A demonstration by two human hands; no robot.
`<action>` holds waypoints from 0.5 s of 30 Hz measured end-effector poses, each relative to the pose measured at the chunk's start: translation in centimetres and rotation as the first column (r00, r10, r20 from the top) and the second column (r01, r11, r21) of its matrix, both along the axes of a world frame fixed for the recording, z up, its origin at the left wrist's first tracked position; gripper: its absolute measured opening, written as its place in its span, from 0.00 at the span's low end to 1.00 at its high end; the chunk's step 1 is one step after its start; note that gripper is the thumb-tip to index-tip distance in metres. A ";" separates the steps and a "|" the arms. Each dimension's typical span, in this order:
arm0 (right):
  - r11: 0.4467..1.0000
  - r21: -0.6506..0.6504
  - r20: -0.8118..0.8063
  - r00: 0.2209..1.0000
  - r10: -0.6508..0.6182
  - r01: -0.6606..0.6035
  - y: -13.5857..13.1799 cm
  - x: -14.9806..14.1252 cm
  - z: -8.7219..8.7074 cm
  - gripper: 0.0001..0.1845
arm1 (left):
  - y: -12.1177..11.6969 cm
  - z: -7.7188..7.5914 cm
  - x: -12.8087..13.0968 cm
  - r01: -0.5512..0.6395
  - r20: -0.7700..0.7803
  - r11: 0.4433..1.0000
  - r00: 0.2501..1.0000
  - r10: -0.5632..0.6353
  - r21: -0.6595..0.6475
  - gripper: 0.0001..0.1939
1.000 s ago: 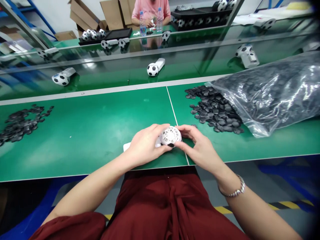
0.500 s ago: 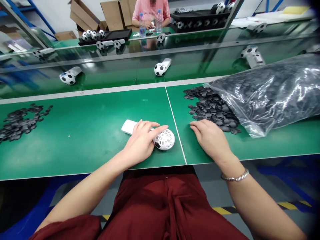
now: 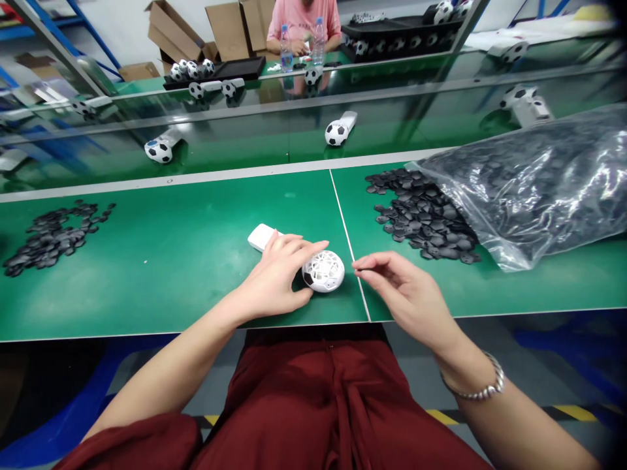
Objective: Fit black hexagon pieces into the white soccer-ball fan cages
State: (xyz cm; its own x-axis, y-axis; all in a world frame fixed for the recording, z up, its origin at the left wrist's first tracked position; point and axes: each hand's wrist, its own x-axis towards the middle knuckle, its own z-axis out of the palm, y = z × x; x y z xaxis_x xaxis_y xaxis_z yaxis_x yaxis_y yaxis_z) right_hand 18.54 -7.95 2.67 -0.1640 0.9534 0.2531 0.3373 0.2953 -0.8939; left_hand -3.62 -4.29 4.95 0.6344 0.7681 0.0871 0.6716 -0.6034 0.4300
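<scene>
A white hand-held fan with a ball-shaped lattice head lies on the green table, its handle pointing away to the left. My left hand rests on it, fingers laid over the handle and the head, holding it down. My right hand hovers just right of the head, thumb and forefinger pinched on a small dark piece. A pile of small black pieces spills from a clear plastic bag at the right.
Another heap of black pieces lies at the far left. Finished football-patterned fans sit on the glossy belt behind. Across it a person in pink sits by two water bottles, black trays and cardboard boxes.
A second ago both hands held the fan. The right hand went to the black pile and has come back pinching a piece beside the fan's head. The left hand keeps the fan on the table.
</scene>
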 end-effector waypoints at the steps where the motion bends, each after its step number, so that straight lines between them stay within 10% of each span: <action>1: 1.000 0.030 0.010 1.000 -0.004 0.003 -0.2 -0.4 0.0 0.05 | -0.1 0.0 0.0 -0.006 0.007 1.000 1.000 0.006 -0.001 0.34; 15: 0.998 0.063 -0.012 1.000 -0.019 0.020 -0.8 -3.0 -0.7 0.04 | -0.2 -0.3 0.6 -0.085 0.099 0.996 0.991 0.085 0.000 0.34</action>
